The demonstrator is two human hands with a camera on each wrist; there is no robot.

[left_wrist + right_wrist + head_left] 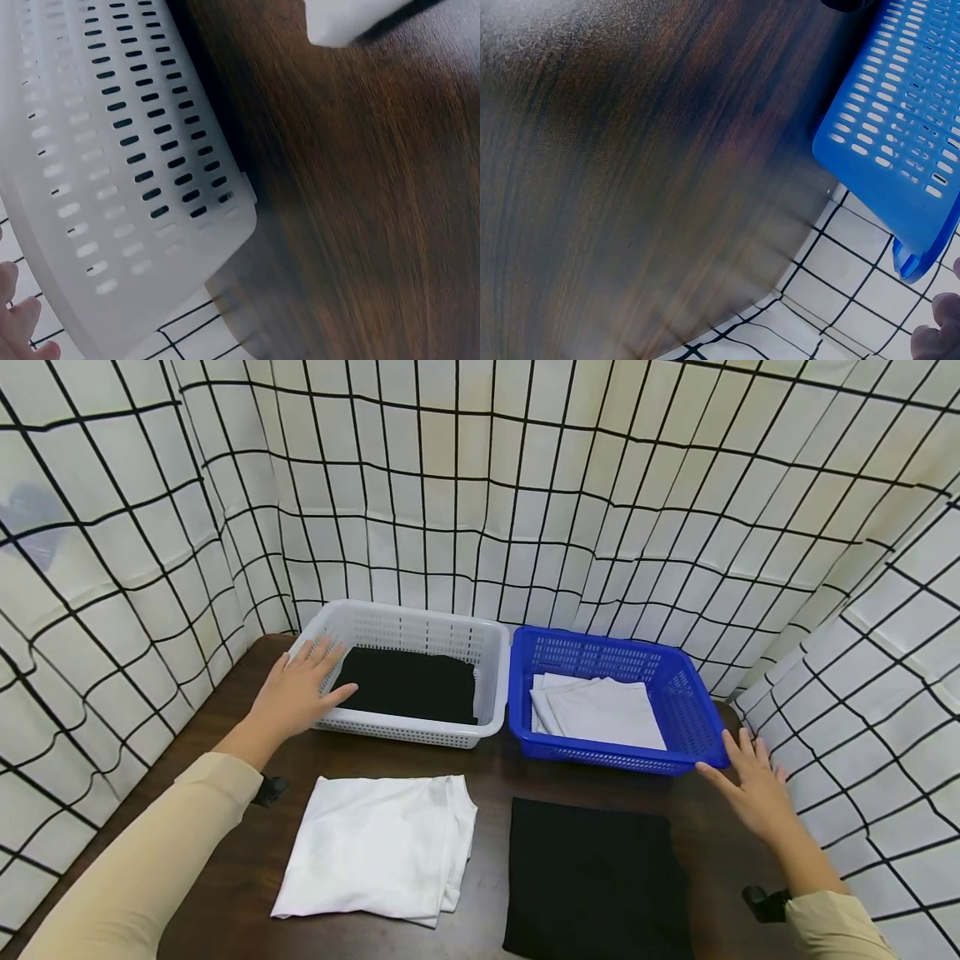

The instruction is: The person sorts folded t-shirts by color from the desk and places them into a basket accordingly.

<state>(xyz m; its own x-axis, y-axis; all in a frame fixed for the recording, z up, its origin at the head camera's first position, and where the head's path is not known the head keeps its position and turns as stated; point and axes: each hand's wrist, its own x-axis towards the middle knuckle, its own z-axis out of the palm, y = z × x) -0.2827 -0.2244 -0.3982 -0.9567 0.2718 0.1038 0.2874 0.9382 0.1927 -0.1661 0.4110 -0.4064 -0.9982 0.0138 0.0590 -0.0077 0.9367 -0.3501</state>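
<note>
My left hand [302, 687] is spread over the left side of the white basket [491, 693], fingers straight and thumb out. Inside that basket lies folded black cloth [412, 683]. Over on the right, my right hand [753, 785] has its fingers extended at the near right corner of the blue basket [697, 714], which holds folded white cloths [600, 710]. A folded white garment [375, 847] lies flat on the table in front of the white basket. Beside it, in front of the blue basket, is a folded black cloth [596, 881]. Neither hand holds anything.
The baskets stand side by side at the back of the dark wooden table [225, 868]. Behind them and along both sides rises a black wire grid [487, 485] backed with white sheeting. In the left wrist view, the white basket's slotted wall [150, 150] fills the upper left.
</note>
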